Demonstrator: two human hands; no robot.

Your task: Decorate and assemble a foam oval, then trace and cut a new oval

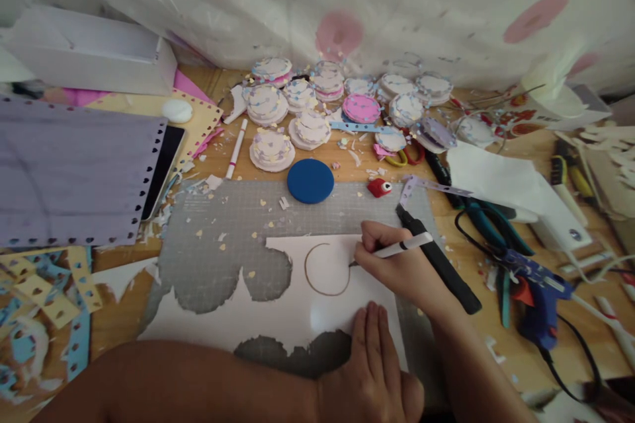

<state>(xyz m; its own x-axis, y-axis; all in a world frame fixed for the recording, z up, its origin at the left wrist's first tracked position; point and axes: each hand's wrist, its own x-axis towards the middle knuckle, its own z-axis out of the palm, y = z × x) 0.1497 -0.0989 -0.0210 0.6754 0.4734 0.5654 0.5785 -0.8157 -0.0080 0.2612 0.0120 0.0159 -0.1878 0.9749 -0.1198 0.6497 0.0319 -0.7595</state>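
Note:
My right hand (391, 258) pinches a white marker (404, 246), its dark tip touching a white sheet (317, 317) at the right side of a drawn brown curve (310, 281). That curve is nearly a full circle, with a gap at the upper right. Fingers stretched out, my left hand (372, 367) lies flat on the sheet's lower right part. Rounded bites are cut from the sheet's edges. Beneath it is a grey cutting mat (198, 218). A blue disc (310, 181) lies on the mat's far edge, beyond the sheet.
Small layered paper cakes (270, 149) stand at the back. To the right are a black box cutter (441, 261), pliers (496, 228) and a blue glue gun (543, 307). Purple paper (74, 172) and punched scraps (54, 304) lie left. A red punch (380, 188) sits near the disc.

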